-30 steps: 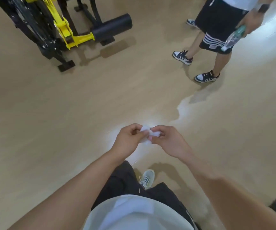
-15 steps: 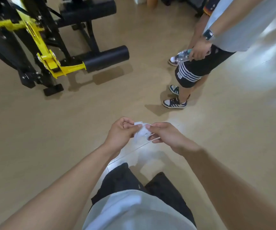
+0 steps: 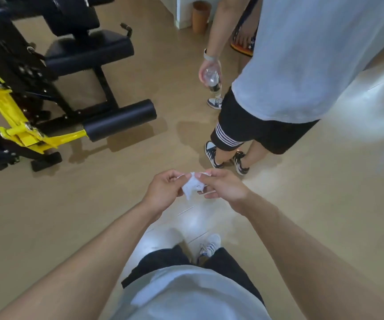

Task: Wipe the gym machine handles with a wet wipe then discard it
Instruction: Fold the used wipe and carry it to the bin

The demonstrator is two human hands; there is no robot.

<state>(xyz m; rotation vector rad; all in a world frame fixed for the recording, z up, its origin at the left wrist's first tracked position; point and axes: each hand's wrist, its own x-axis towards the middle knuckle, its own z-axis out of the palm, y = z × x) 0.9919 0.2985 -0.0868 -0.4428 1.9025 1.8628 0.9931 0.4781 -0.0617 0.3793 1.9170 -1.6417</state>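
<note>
Tan floor (image 3: 47,227), gym machine (image 3: 36,93) top-left; small crumpled white wet wipe (image 3: 192,186) pinched betw left hand (image 3: 163,192) & right hand (image 3: 224,187), both grips closed on it.

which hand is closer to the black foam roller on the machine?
Left. The left hand is on the roller's side, below and right of it. The right hand sits farther right, across the wipe both hands pinch.

The room was evenly bright. White glare washed the floor (image 3: 371,107) at the right, and soft shadows lay beside the gym machine (image 3: 70,93). Edges bowed and smeared with wide-angle distortion; the nearest shirt (image 3: 186,294) was blurred.
</note>
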